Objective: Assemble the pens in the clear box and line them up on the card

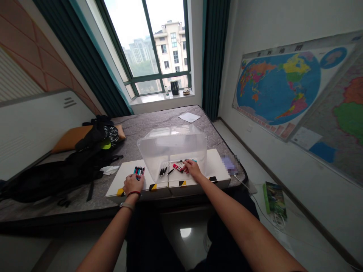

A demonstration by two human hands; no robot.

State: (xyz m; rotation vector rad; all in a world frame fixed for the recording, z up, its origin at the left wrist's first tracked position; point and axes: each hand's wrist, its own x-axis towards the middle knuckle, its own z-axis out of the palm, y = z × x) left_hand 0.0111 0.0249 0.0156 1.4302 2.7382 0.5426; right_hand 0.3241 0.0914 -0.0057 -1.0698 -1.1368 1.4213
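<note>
Surface: white platform (129, 168) beneath clear bin (181, 145)
Room: window (136, 62) beyond bin; world map (272, 90) rightward
Left hand (134, 183): half-curled at pen row (138, 171), left of bin; grip unclear
Right hand (193, 168): narrowed at red pens (177, 167) inside bin; grip unclear

"Where do the coloured pens (138, 170) lie?"
"Left of the box (177, 145), side by side in a row, teal and red among them. The box is clear, slightly cloudy plastic."
"And the black pens (163, 172)?"
"Slanted, mostly close together, one apart by the red pens (177, 167), which lie askew to their right."
"Inside the box?"
"Within its outline; I can't tell more."
</note>
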